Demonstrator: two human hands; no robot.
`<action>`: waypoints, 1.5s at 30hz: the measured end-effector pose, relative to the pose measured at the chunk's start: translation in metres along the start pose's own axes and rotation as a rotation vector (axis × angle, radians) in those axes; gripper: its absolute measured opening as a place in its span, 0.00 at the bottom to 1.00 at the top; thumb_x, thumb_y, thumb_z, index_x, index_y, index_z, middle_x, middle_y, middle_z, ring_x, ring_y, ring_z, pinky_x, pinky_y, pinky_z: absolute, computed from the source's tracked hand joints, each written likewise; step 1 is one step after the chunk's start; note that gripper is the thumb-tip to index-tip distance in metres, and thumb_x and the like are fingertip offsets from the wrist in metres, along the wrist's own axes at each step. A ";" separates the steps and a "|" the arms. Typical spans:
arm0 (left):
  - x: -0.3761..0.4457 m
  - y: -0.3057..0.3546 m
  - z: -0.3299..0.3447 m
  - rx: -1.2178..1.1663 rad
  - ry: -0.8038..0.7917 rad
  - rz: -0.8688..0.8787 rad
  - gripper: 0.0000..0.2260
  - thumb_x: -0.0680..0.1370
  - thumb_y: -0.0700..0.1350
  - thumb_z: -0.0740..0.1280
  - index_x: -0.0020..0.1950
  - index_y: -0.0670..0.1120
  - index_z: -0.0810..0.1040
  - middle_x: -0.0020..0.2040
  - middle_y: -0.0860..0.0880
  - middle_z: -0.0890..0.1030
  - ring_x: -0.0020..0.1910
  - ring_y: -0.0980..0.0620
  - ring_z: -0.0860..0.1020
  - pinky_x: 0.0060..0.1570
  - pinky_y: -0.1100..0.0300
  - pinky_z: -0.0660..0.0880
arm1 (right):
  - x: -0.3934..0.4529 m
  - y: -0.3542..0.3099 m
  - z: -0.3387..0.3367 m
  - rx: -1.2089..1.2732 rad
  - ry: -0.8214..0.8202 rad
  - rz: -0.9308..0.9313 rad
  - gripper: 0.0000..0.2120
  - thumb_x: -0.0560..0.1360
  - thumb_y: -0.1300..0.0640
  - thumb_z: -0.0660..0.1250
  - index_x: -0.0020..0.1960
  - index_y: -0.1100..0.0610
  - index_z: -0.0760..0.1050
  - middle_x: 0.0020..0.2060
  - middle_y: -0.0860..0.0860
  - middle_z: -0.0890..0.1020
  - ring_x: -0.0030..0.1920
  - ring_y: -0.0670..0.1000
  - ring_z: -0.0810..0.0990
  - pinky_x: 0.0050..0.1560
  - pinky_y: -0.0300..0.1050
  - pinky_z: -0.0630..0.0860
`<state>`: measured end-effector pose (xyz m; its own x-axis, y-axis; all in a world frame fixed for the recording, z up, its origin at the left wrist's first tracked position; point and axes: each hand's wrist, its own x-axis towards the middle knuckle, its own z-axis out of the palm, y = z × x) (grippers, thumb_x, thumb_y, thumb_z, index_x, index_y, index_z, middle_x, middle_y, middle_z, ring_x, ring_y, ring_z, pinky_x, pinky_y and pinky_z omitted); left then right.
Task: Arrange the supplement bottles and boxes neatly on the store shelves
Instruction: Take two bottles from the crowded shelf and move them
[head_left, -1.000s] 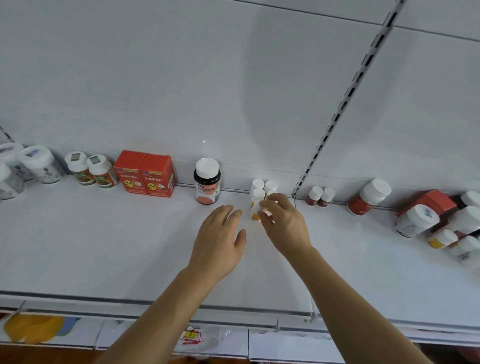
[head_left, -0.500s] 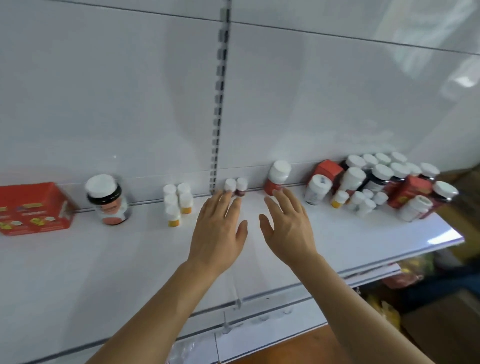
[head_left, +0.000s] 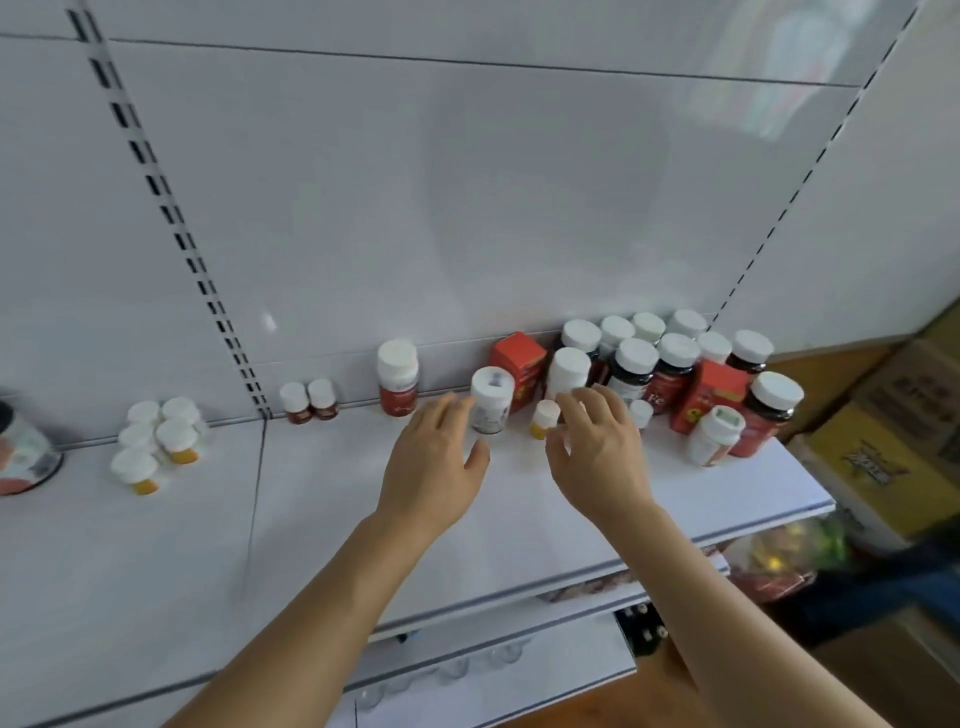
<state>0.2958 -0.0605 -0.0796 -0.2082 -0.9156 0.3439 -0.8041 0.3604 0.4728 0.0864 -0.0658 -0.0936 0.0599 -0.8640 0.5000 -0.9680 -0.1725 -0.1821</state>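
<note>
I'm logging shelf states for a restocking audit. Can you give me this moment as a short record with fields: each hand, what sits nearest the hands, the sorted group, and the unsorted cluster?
left hand: open, fingers stretched toward the white bottle, holding nothing
right hand: open, fingers over the small yellow-banded bottle; contact unclear
sorted group: five small white-capped bottles clustered at the left of the shelf
unsorted cluster: mixed bottles and red boxes crowded at the right end
pair: two small dark red bottles against the back wall
</note>
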 end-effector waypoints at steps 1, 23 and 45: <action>0.005 0.006 0.004 -0.004 -0.003 -0.024 0.21 0.77 0.45 0.71 0.67 0.39 0.74 0.64 0.42 0.78 0.63 0.41 0.76 0.59 0.48 0.76 | 0.004 0.011 0.000 0.004 0.014 0.007 0.15 0.75 0.56 0.64 0.59 0.62 0.78 0.56 0.58 0.80 0.63 0.65 0.74 0.57 0.61 0.76; 0.061 0.015 0.060 -0.101 -0.046 -0.255 0.23 0.79 0.43 0.66 0.73 0.47 0.65 0.67 0.44 0.72 0.60 0.41 0.75 0.50 0.48 0.75 | 0.062 0.047 0.019 0.099 0.048 0.021 0.16 0.69 0.58 0.76 0.55 0.60 0.79 0.45 0.56 0.83 0.46 0.62 0.79 0.41 0.49 0.74; 0.036 0.041 -0.034 -1.168 -0.061 -0.360 0.12 0.83 0.50 0.62 0.64 0.51 0.78 0.53 0.52 0.83 0.53 0.55 0.82 0.48 0.58 0.78 | 0.069 -0.001 -0.076 1.217 -0.296 0.434 0.14 0.74 0.46 0.71 0.59 0.46 0.82 0.51 0.57 0.85 0.54 0.56 0.84 0.59 0.64 0.80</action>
<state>0.2743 -0.0731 -0.0204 -0.1286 -0.9915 0.0194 0.1558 -0.0009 0.9878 0.0728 -0.0891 0.0057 0.0040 -0.9994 0.0351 -0.0963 -0.0353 -0.9947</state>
